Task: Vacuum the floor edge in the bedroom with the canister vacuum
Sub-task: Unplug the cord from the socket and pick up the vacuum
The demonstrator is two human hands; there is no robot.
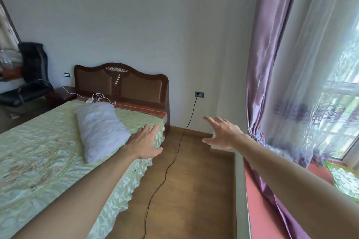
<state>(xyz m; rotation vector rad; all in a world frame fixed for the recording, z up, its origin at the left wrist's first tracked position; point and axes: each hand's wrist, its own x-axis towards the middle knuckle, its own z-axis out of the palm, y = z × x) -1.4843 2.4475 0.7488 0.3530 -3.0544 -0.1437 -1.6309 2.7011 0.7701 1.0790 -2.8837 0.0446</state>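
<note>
A thin black power cord (168, 167) runs from a wall socket (199, 94) down across the wooden floor (190, 190) and out of the bottom of the view. No vacuum body, hose or nozzle shows. My left hand (144, 142) is stretched forward over the bed's right edge, fingers spread and holding nothing. My right hand (221, 134) reaches out at the same height above the floor strip, fingers spread, also holding nothing. The floor edge along the wall lies between the bed and the window platform.
A bed (48, 161) with a pale green cover, a white pillow (101, 130) and a dark wooden headboard (120, 83) fills the left. A raised pink window platform (260, 200) with purple curtains (266, 64) bounds the right. A black office chair (31, 75) stands far left.
</note>
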